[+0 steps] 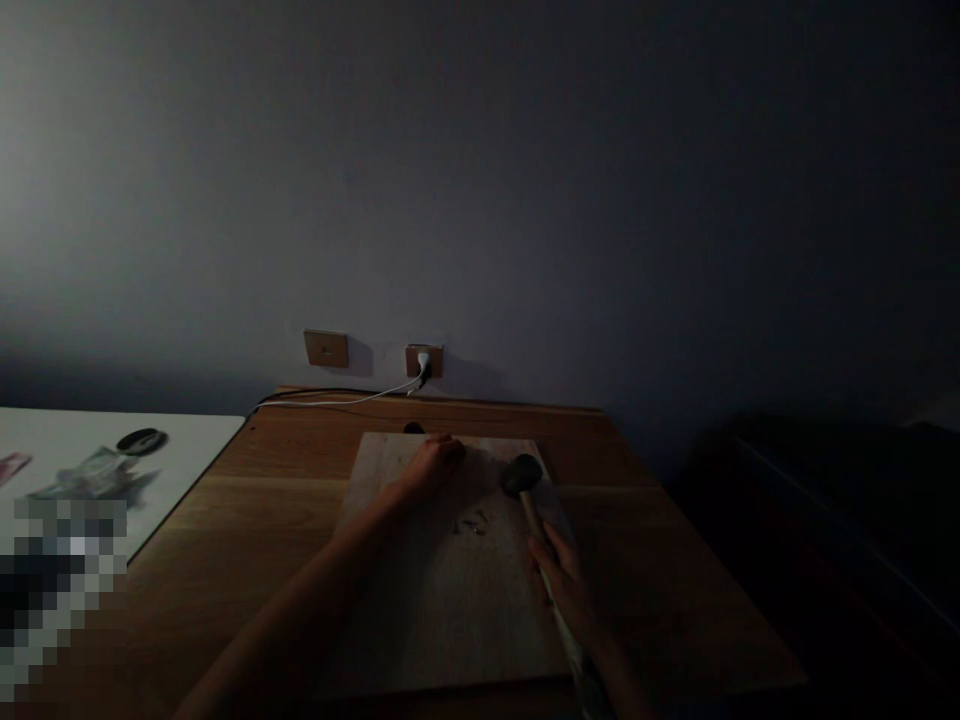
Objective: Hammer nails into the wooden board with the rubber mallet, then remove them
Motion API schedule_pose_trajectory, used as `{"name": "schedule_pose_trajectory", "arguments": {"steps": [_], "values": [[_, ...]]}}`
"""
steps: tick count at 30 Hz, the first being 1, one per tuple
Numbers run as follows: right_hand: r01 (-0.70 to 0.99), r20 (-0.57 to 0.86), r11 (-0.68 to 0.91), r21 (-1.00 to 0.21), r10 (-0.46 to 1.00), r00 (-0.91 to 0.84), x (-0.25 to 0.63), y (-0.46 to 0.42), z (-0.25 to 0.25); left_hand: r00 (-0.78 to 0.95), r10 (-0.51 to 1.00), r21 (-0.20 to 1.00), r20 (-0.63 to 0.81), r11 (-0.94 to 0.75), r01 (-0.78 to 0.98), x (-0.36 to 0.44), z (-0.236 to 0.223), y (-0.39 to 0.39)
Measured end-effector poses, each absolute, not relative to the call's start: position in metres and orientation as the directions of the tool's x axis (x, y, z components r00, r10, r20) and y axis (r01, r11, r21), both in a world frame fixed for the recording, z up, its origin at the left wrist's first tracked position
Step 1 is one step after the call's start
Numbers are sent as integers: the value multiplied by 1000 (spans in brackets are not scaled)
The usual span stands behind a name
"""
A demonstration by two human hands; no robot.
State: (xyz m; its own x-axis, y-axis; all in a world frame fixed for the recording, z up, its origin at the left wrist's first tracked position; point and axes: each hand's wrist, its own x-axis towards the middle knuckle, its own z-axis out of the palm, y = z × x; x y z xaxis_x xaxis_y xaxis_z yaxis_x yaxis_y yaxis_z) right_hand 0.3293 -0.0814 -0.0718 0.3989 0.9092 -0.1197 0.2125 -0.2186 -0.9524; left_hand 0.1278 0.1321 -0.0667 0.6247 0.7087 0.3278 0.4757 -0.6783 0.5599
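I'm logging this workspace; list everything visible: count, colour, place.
Wooden table: one, brown, centre
White table: one, white, left
Board: one, pale, on wooden table
Small fasteners: about four, metallic, on board
Mallet: one, dark, over board's right
Small item: one, dark, behind board
Unclear items: three; dark, pale, pink; white table
Wall: one, grey, behind
Wall plates: two, golden, on wall
Plug: one white, right plate
Cables: at least two, white, black, table back
Left hand: one, board's far edge
Right hand: one, gripping mallet

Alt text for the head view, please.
A person's right hand grips a dark-headed, wooden-handled mallet over a pale rectangular wooden board; the left hand is near the board's far edge. Small metal fasteners lie between them.
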Motion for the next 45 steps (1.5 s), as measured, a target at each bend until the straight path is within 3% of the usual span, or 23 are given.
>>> {"name": "schedule_pose_trajectory", "arguments": {"steps": [5,13,28,33,36,39,45], "values": [[201,-171,-236,-951,939,298,322,-73,-64,587,737,617,337,-643,454,131,-72,134],[275,-111,-148,-950,983,146,290,-32,-37,563,757,694,333,-601,396,129,-78,133],[285,-126,-166,-944,980,152,285,-26,-35,545,768,729,337,-579,365,129,-82,137],[273,-177,-239,-932,956,234,302,-51,-45,538,745,662,396,-637,395,126,-64,125],[231,-230,-302,-925,929,290,312,-65,-57,714,564,521,415,-791,322,123,-44,109],[213,-233,-304,-928,924,302,318,-72,-68,873,393,423,290,-871,251,124,-28,94],[183,-220,-288,-940,922,319,319,-74,-75,948,300,357,108,-902,244,135,-28,89]]}}
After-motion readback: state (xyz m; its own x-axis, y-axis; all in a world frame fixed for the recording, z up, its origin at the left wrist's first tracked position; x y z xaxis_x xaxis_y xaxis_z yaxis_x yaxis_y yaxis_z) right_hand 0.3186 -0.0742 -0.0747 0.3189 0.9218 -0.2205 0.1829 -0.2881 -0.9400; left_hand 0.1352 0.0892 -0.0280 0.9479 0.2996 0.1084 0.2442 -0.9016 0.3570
